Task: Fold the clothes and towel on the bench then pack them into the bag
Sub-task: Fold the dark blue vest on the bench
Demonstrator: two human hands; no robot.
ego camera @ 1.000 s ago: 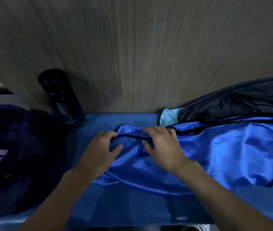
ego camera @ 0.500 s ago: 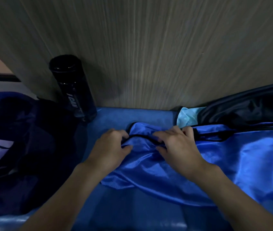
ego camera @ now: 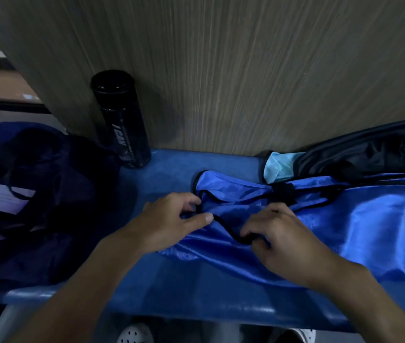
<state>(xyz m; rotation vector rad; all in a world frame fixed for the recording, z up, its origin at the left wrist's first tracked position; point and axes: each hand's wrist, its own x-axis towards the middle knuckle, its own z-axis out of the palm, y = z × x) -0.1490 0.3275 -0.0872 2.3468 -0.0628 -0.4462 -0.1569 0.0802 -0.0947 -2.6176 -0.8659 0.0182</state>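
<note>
One wide-angle camera, worn on the head, looks forward and steeply down from close above the blue bench (ego camera: 171, 280). It faces the wood-grain wall (ego camera: 246, 70) on the far side. The bench runs left to right across the frame, with the wearer's shoes (ego camera: 134, 334) at the near edge.

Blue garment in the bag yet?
No: the blue garment lies on the bench, left hand and right hand pinching its black trim; the bag sits apart at the left.

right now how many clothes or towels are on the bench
3: shiny blue garment in the middle, light blue cloth by the wall, black garment far right; more may hide beneath.
</note>
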